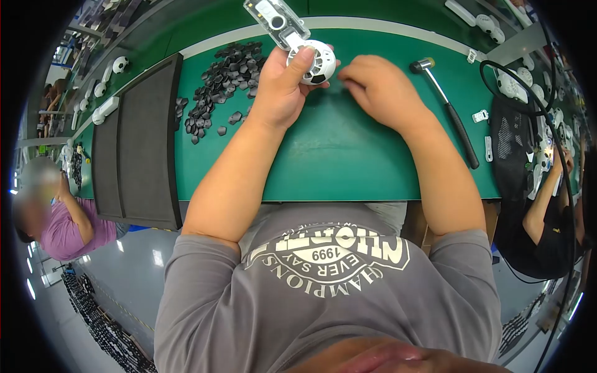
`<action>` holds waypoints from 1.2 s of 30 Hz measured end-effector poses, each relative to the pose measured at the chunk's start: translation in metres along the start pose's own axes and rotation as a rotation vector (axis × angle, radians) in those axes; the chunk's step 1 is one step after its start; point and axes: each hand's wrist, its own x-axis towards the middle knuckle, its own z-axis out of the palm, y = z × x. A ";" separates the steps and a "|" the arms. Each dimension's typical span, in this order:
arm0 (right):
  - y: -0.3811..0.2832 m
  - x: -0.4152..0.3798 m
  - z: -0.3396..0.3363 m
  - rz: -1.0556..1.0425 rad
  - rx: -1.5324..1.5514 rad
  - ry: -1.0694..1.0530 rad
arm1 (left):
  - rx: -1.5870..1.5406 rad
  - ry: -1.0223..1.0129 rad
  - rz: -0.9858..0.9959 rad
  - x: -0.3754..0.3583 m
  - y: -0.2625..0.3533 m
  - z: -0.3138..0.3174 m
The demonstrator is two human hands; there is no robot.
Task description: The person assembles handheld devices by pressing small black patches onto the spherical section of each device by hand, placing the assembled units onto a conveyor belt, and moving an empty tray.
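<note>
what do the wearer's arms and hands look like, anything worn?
Both hands bare: left hand, right hand, no gloves, rings or watch visible. Forearms are uncovered; short grey T-shirt sleeves end at the upper arms. The shirt has white printed lettering.

Both forearms bare, reaching far across from the near edge, elbows spread, converging toward centre. Left hand (pixel 281 84): closed in a grip, thumb extended flat and pressing on top, wrist straight. Right hand (pixel 373 84): palm down, fingers curled and pinched together pointing left, just beside the left hand, not touching it. Right wrist slightly bent inward.
</note>
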 end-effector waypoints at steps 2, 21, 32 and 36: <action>-0.002 0.002 -0.008 -0.015 0.001 0.091 | 0.000 -0.008 0.026 -0.001 0.000 -0.002; -0.023 -0.002 -0.008 0.389 0.813 0.126 | 0.042 -0.111 0.115 -0.012 -0.007 0.008; -0.016 -0.001 0.008 0.126 0.559 0.182 | 0.026 -0.085 0.086 -0.010 -0.015 0.004; -0.016 0.002 0.015 0.195 0.902 0.090 | -0.061 -0.135 0.076 -0.009 -0.011 0.006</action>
